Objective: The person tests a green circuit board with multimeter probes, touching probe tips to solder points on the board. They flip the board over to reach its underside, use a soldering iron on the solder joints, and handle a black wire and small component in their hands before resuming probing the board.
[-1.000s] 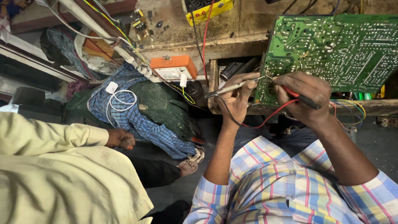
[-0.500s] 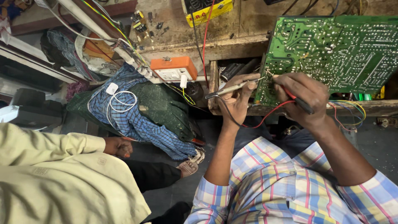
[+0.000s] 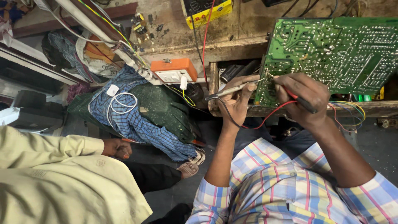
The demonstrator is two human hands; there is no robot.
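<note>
Left hand (image 3: 237,98) grip clenched on grey probe (image 3: 232,89), right hand (image 3: 302,97) on red probe (image 3: 299,99); keep both tips steady on green circuit board (image 3: 331,54) just beyond grips, avoid bridging joints.

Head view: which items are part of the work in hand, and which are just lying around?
In use:
green printed circuit board
silver metal probe in left hand
red-handled probe in right hand

Lying about:
orange plastic socket box
white coiled cable
blue checked cloth
yellow-edged black meter
</note>
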